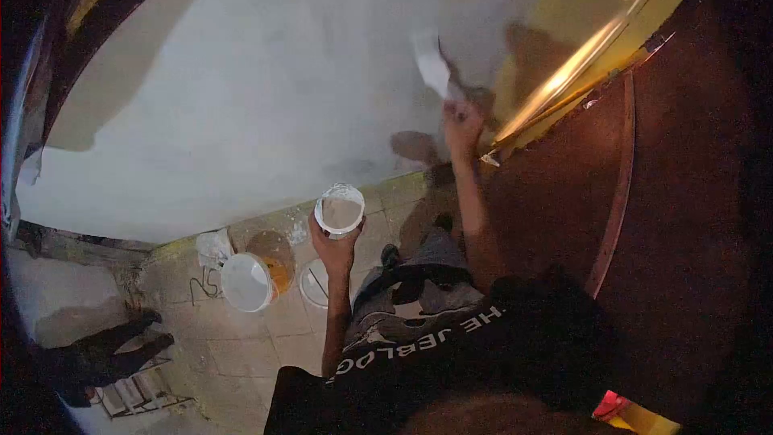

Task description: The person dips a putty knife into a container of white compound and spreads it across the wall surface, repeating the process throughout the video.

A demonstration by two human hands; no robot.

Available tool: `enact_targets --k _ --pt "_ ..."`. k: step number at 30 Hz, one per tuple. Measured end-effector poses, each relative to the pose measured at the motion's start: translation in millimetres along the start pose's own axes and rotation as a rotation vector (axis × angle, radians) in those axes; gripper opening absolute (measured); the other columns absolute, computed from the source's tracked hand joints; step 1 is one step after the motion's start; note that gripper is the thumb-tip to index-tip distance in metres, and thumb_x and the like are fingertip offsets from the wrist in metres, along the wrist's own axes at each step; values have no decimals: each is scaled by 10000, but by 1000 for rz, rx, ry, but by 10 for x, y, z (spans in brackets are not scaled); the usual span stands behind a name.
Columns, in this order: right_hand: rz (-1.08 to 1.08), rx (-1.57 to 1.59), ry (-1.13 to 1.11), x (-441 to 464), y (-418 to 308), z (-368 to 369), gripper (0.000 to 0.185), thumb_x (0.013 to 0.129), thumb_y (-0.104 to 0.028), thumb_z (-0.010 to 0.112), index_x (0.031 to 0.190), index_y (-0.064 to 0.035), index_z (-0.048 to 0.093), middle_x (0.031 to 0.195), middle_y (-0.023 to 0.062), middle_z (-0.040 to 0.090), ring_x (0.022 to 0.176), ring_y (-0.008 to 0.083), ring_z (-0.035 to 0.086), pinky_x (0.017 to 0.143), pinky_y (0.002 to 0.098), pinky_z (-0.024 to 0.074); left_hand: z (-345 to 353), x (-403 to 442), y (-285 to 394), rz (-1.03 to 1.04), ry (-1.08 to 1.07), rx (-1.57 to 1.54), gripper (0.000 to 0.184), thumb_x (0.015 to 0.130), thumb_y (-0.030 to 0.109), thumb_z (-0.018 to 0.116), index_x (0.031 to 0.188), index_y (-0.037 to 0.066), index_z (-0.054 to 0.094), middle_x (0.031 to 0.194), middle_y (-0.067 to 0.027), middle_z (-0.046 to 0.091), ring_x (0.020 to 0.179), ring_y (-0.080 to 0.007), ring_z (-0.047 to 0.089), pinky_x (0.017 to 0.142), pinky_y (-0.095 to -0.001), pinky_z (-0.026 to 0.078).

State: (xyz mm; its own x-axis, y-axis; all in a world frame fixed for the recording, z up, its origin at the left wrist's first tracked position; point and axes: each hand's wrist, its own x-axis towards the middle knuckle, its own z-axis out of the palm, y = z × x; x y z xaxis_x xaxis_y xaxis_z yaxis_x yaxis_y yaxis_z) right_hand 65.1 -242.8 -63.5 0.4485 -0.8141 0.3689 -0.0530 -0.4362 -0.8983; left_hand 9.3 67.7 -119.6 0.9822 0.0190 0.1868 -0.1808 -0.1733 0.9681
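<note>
My left hand [336, 250] is wrapped round a small white tub [340, 211], held up with its mouth towards me. Pale, greyish matter lies inside, and its rim is smeared white. My right hand [463, 125] is closed on what looks like a flat paintbrush [432, 67], white and broad towards the tip. The brush is slightly blurred and lies over the whitish wall [282, 72]; I cannot tell if it touches.
On the tiled floor [225, 342] stand a white bucket [246, 283] and another pale container [315, 283] partly behind my left arm. A crumpled white bag [213, 248] lies nearby. Dark-trousered legs [113, 350] of another person show beside a small ladder [141, 395]. A reddish-brown surface [555, 193] borders the right.
</note>
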Motion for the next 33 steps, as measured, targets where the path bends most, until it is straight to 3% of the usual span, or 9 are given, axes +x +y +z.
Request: enact_targets --k 3,9,13,15,18,23,27,31,33 --pt "35 -390 -76 -315 1225 324 314 779 -255 722 870 37 650 819 204 639 790 377 629 741 457 481 5 20 10 10 -48 -91 780 646 125 864 1290 8 439 1212 -143 554 1108 -258 564 949 -399 455" --pt "114 -369 -76 -148 1061 60 342 781 -273 683 899 47 657 924 267 644 887 422 626 819 470 479 -13 -3 -16 -7 -33 18 809 638 130 871 1304 -2 432 1219 -150 552 1120 -270 563 955 -419 457" --pt "-41 222 2 491 653 -293 242 789 -175 735 887 37 668 720 99 649 748 247 634 696 379 504 -14 -2 42 -41 -45 39 802 642 122 868 1301 -8 430 1206 -150 558 1114 -274 567 958 -415 456" --pt "157 186 -34 436 -398 -659 99 836 -110 714 880 -21 710 673 -4 597 521 80 483 474 252 366 -14 33 -49 9 -33 66 791 645 116 864 1295 -9 432 1201 -149 561 1109 -274 570 957 -411 456" --pt "104 444 67 349 -1130 -771 96 841 -120 713 868 -27 712 668 -14 599 483 66 458 447 242 341 -34 30 -100 -7 -81 -89 779 643 104 865 1284 -3 436 1195 -146 564 1101 -267 573 957 -403 457" --pt "-261 33 154 351 85 -35 171 821 -152 717 888 6 705 692 56 639 638 174 596 603 334 464 -44 11 132 44 -72 16 794 636 119 874 1284 4 430 1193 -142 567 1098 -259 573 949 -407 460" --pt "55 -269 -70 -241 1783 369 444 744 -204 756 1104 21 626 957 160 658 882 345 629 816 468 484 -31 9 -31 27 -52 -11 799 630 126 879 1280 2 431 1195 -143 567 1100 -258 572 939 -407 463" --pt "266 -277 -198 -378 2099 308 217 791 -174 701 889 20 709 816 170 689 836 319 660 800 432 477 -3 -23 -83 -47 -5 -4 802 623 137 884 1274 -1 435 1199 -147 563 1101 -257 571 938 -399 462" --pt "161 18 181 -180 1808 331 183 773 -145 711 850 21 709 792 145 691 808 283 657 784 399 478 16 2 -84 -70 7 -18 800 627 148 883 1273 -3 436 1200 -150 563 1101 -256 570 937 -399 463"
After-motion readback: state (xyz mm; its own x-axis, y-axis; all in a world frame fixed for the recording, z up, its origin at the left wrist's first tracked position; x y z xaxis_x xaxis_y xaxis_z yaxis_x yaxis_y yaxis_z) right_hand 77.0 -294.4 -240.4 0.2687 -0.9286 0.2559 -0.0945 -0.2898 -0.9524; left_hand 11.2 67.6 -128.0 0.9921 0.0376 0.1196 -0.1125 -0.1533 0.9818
